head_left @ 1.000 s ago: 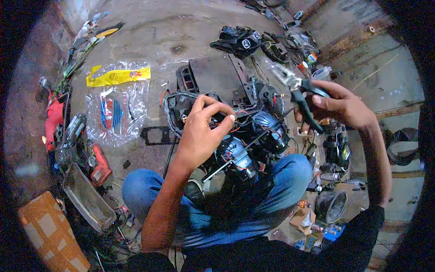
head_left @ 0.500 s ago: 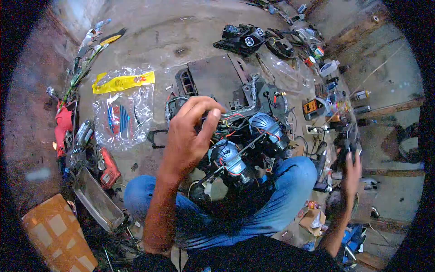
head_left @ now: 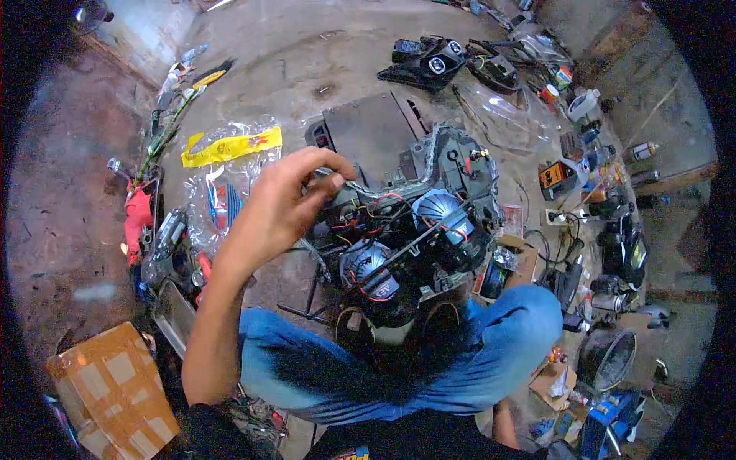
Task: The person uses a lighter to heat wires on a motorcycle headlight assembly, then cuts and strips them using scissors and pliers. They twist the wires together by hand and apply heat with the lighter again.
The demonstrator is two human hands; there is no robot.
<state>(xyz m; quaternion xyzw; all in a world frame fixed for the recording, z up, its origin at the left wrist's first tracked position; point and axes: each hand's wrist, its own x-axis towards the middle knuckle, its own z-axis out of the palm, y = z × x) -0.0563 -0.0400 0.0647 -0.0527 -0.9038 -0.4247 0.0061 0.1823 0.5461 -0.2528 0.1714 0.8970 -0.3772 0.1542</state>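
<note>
Left hand (head_left: pixel 287 203): raised over my lap, fingers curled in toward the thumb. The fingertips (head_left: pixel 337 165) sit at the upper left rim of the headlight.
Left grip: I read it as a pinch posture. I cannot tell whether a wire or part sits between the fingers.
Right hand: out of my view.
Headlight (head_left: pixel 429 176): an opened unit resting on my crossed legs, just right of the left hand.
Lenses: two round projectors inside the unit, one upper right (head_left: pixel 441 211) and one lower left (head_left: pixel 368 268).
Wires (head_left: pixel 383 201): red and black leads run loose across the unit, between the fingertips and the lenses.
Panel (head_left: pixel 368 138): dark and flat, on the floor right behind the headlight.
Bag (head_left: pixel 230 176): clear plastic with a yellow header, on the floor left of the hand.
Box (head_left: pixel 115 391): cardboard, at lower left, well apart from the hand.
Floor (head_left: pixel 291 69): bare concrete, with small parts along its right side.
</note>
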